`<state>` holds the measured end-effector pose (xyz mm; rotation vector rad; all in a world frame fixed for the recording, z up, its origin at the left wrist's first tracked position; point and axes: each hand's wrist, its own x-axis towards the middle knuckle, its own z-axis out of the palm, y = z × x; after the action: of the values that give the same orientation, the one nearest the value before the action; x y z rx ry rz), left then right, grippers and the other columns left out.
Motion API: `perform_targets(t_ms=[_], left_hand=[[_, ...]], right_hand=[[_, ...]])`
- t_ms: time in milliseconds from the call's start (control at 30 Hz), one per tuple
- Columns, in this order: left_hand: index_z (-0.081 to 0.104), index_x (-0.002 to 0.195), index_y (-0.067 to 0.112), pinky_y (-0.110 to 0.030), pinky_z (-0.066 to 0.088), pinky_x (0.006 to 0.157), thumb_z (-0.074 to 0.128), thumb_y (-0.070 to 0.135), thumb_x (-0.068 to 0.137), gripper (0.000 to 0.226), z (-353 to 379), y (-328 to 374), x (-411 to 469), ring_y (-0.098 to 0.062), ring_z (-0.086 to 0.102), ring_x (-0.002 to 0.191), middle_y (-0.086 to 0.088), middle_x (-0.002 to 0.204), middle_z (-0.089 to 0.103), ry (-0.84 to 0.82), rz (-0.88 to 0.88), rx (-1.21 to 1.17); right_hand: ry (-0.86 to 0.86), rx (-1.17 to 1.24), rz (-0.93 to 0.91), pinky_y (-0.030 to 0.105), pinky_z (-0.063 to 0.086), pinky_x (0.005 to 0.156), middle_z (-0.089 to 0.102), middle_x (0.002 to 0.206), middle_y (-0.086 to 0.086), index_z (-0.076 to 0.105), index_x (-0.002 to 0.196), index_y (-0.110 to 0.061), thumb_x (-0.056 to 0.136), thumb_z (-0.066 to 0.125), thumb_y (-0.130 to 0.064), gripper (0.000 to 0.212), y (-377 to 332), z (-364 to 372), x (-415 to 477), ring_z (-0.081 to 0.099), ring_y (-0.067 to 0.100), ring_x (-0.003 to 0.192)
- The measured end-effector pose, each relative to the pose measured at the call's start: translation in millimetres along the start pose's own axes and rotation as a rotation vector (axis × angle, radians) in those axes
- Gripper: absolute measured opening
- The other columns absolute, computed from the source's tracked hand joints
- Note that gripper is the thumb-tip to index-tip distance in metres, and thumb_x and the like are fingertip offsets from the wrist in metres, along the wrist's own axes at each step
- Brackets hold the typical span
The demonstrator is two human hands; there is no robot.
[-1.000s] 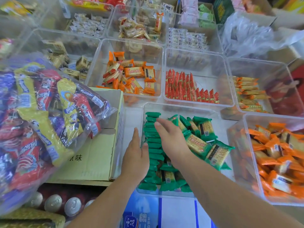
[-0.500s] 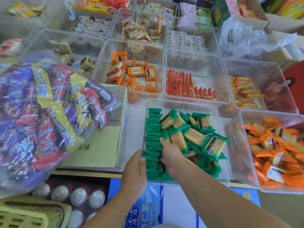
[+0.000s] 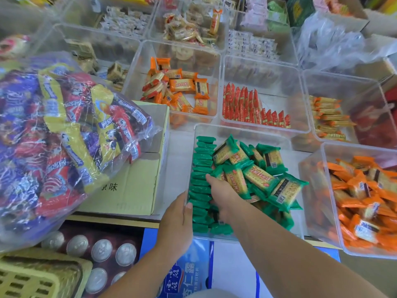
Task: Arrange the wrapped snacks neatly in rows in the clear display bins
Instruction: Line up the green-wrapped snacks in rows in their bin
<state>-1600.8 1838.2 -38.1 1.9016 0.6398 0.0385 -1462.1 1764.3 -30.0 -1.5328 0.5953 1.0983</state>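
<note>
At the near clear bin, both hands have drawn back toward its front end.
Left hand lies flat, fingers straight, on the outer wall; right hand, its grip hidden among packs, parts the standing green row from the loose pile, which is yet to be rowed.

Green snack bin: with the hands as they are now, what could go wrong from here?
1. The right hand lies between the standing row and the loose pile; a sideways push may topple the row.
2. The pile is heaped toward the right side of the bin; sweeping it may spill packs over the rim.
</note>
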Motion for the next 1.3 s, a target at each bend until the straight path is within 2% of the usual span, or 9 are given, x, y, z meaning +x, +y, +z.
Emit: perform_targets(t_ms=[300,433,533,600,733,800,933,1100,1300], left_hand=[[0.036,0.116,0.081,0.004,0.035,0.081,0.035,0.027,0.109,0.055,-2,-2,0,0.019,0.051,0.111,0.048,0.115,0.054,-0.029,-0.032,-0.038],[0.033,0.114,0.082,0.004,0.032,0.085,0.036,0.024,0.108,0.059,-1,0,2,0.017,0.048,0.114,0.047,0.116,0.051,-0.044,-0.052,-0.024],[0.034,0.113,0.079,0.005,0.029,0.086,0.038,0.019,0.108,0.060,-1,-1,3,0.021,0.044,0.115,0.050,0.116,0.046,-0.078,-0.050,-0.036],[0.036,0.119,0.068,0.007,0.027,0.086,0.043,0.015,0.106,0.055,-2,-2,2,0.029,0.037,0.114,0.052,0.115,0.045,-0.099,-0.071,-0.056],[0.032,0.117,0.079,0.000,0.039,0.080,0.064,0.007,0.088,0.084,-8,-2,3,0.029,0.042,0.111,0.048,0.116,0.047,-0.171,-0.152,-0.075],[0.033,0.106,0.086,0.001,0.042,0.070,0.072,0.006,0.080,0.093,-9,-5,1,0.029,0.047,0.104,0.053,0.109,0.050,-0.203,-0.223,-0.106],[0.044,0.129,0.051,-0.015,0.052,0.059,0.083,0.019,0.069,0.079,-5,-3,-1,0.000,0.063,0.089,0.019,0.105,0.060,-0.136,-0.459,-0.115],[0.055,0.111,0.025,-0.041,0.062,0.069,0.080,0.015,0.064,0.054,-8,9,14,-0.024,0.070,0.078,-0.002,0.083,0.071,-0.197,-0.447,0.150],[0.049,0.089,0.027,-0.033,0.057,0.061,0.071,0.018,0.070,0.031,-5,12,15,-0.017,0.061,0.072,0.003,0.080,0.063,-0.126,-0.391,0.457]], right_hand=[[-0.013,-0.090,-0.095,0.056,0.045,0.106,0.054,0.139,0.011,0.041,0.144,-0.022,0.098,0.044,-0.051,0.054,12,14,7,0.054,0.035,0.125],[-0.115,-0.091,-0.058,0.041,0.060,0.078,0.073,0.111,0.010,0.060,0.123,-0.017,0.103,0.049,-0.035,0.029,-2,-2,9,0.071,0.028,0.100],[-0.163,-0.166,-0.076,0.047,0.056,0.094,0.075,0.108,0.011,0.063,0.118,-0.012,0.101,0.053,-0.028,0.025,-6,-14,3,0.071,0.028,0.103],[-0.110,-0.331,-0.139,0.047,0.054,0.097,0.070,0.108,0.022,0.063,0.110,-0.003,0.099,0.056,-0.029,0.029,-6,-18,-6,0.068,0.035,0.104],[-0.014,-1.067,-0.445,0.032,0.041,0.059,0.051,0.066,0.008,0.045,0.067,-0.012,0.095,0.059,-0.038,0.041,-2,-37,-22,0.051,0.024,0.062],[-0.019,-1.409,-0.523,0.031,0.037,0.059,0.049,0.066,0.000,0.045,0.067,-0.019,0.096,0.058,-0.041,0.039,4,-44,-26,0.050,0.022,0.068],[-0.071,-1.635,-0.452,0.032,0.048,0.069,0.065,0.093,0.008,0.063,0.098,-0.011,0.095,0.056,-0.037,0.027,19,-37,-27,0.063,0.030,0.090],[-0.083,-1.402,-0.357,0.039,0.056,0.083,0.071,0.104,0.014,0.068,0.108,-0.005,0.089,0.061,-0.020,0.025,27,-25,-21,0.066,0.032,0.097],[-0.148,-0.809,-0.242,0.047,0.055,0.094,0.070,0.111,0.021,0.064,0.118,-0.003,0.085,0.057,0.000,0.034,36,-29,-31,0.067,0.036,0.104]])
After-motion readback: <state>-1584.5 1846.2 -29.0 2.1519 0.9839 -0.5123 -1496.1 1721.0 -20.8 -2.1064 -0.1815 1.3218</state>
